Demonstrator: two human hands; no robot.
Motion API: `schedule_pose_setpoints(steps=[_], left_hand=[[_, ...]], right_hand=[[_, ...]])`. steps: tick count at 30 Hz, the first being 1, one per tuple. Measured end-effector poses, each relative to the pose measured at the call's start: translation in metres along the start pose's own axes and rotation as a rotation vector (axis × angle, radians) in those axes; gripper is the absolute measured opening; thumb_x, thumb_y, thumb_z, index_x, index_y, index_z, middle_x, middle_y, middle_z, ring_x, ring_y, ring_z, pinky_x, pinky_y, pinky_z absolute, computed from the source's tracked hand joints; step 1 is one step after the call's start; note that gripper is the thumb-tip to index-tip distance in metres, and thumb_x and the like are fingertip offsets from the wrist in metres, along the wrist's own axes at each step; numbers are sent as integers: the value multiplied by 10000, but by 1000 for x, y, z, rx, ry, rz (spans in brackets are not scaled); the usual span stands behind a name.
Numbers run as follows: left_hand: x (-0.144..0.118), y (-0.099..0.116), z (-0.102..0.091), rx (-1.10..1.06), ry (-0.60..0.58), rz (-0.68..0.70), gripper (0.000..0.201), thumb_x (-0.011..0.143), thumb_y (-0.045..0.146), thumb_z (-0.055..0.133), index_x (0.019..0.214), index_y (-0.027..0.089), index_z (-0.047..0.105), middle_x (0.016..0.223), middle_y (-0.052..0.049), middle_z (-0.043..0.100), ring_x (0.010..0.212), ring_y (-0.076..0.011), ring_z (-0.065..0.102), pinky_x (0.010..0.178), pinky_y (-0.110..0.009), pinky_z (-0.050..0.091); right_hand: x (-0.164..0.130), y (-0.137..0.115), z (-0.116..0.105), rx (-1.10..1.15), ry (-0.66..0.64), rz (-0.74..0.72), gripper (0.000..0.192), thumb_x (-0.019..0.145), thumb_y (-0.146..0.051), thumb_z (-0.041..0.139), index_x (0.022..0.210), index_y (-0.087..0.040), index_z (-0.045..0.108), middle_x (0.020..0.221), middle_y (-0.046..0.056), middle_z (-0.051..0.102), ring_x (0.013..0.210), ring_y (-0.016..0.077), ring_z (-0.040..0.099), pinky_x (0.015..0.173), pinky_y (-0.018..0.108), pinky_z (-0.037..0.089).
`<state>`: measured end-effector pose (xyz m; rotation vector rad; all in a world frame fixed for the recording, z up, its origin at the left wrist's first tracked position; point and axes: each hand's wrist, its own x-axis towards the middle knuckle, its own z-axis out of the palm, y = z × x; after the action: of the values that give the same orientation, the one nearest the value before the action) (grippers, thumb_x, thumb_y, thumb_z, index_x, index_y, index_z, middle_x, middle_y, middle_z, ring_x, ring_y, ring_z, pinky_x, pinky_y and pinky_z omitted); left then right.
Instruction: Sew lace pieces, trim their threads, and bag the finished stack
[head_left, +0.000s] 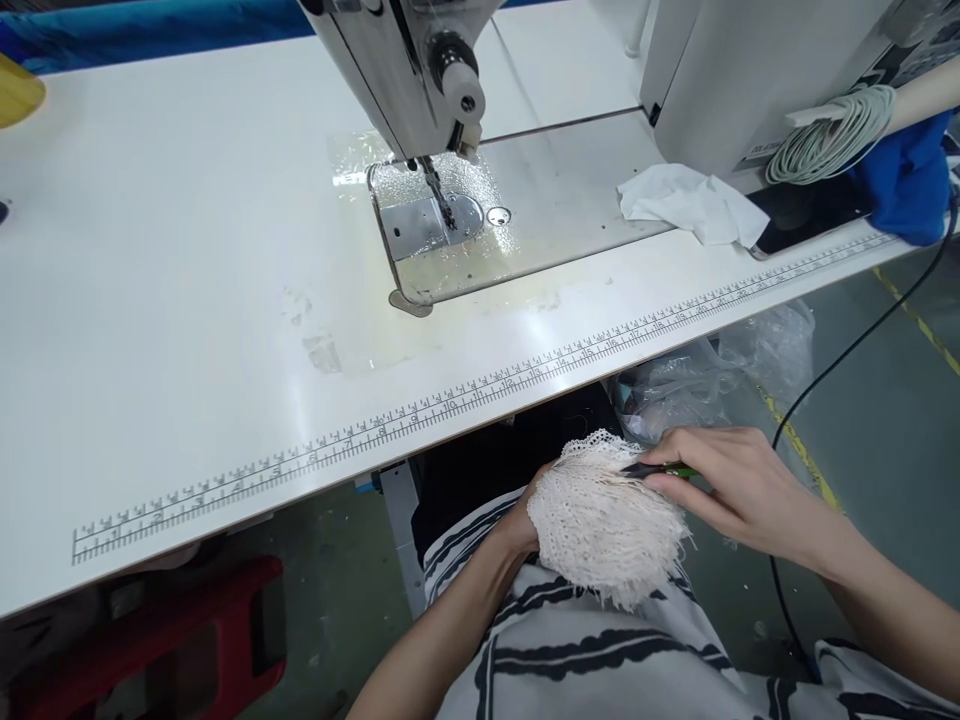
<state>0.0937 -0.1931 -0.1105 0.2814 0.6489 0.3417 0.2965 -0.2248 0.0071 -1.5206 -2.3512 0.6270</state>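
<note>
On the striped lap, the left hand (517, 520) grips a cream lace bundle (604, 525), while the right hand (731, 485) pinches small snips (652, 468) at its top edge. Best to keep the cuts shallow and the lace taut. Beyond lies the bench (187, 300), then the sewing machine (420, 80).

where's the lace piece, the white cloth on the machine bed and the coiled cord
lace piece (600, 530), head view, middle of its fringe
white cloth (686, 205), head view, centre of the crumpled part
coiled cord (832, 140), head view, middle of the loops

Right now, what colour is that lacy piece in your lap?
Cream lace, clearest in the head view.
</note>
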Motion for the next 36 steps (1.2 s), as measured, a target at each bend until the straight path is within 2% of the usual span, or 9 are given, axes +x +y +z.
schedule_pose_setpoints(steps=[5, 11, 18, 24, 30, 36], left_hand=[[-2, 2, 3, -33, 43, 38, 298, 606, 194, 837, 883, 124, 755, 858, -39, 753, 848, -214, 667, 916, -361, 468], [-1, 0, -1, -46, -11, 25, 279, 661, 226, 808, 912, 113, 760, 923, -74, 759, 895, -240, 680, 898, -368, 489], [-5, 3, 1, 25, 116, 70, 302, 599, 199, 836, 883, 136, 755, 865, -26, 749, 829, -204, 649, 860, -335, 469], [-6, 3, 2, 46, 132, 82, 305, 592, 255, 846, 869, 158, 761, 857, -26, 743, 836, -214, 643, 870, -352, 459], [-8, 4, 4, 40, 89, 106, 252, 598, 241, 837, 831, 171, 768, 836, -16, 754, 812, -209, 659, 875, -353, 482], [-8, 8, 8, 33, -19, 85, 237, 713, 213, 742, 943, 167, 772, 985, -49, 760, 1001, -261, 672, 951, -356, 473]], right_hand=[[2, -2, -1, -13, -2, -17, 143, 1010, -303, 451, 990, -194, 543, 803, 0, 674, 633, 113, 618, 566, 250, 392], [0, 0, -4, -35, -1, -10, 153, 1001, -314, 471, 982, -185, 552, 797, 12, 673, 636, 132, 620, 583, 269, 411], [5, -5, 0, -31, -5, -53, 135, 1004, -306, 469, 986, -191, 537, 772, -3, 657, 633, 123, 603, 582, 266, 401], [8, -6, 3, -39, 18, -66, 166, 1015, -315, 443, 974, -190, 546, 774, -1, 668, 642, 114, 614, 594, 257, 426], [2, -6, 4, 72, 127, 15, 100, 990, -285, 500, 983, -205, 560, 797, 7, 679, 624, 114, 615, 568, 256, 426], [-5, -13, 1, -29, 82, -39, 84, 982, -244, 500, 979, -183, 558, 813, 27, 686, 686, 152, 647, 585, 278, 433]])
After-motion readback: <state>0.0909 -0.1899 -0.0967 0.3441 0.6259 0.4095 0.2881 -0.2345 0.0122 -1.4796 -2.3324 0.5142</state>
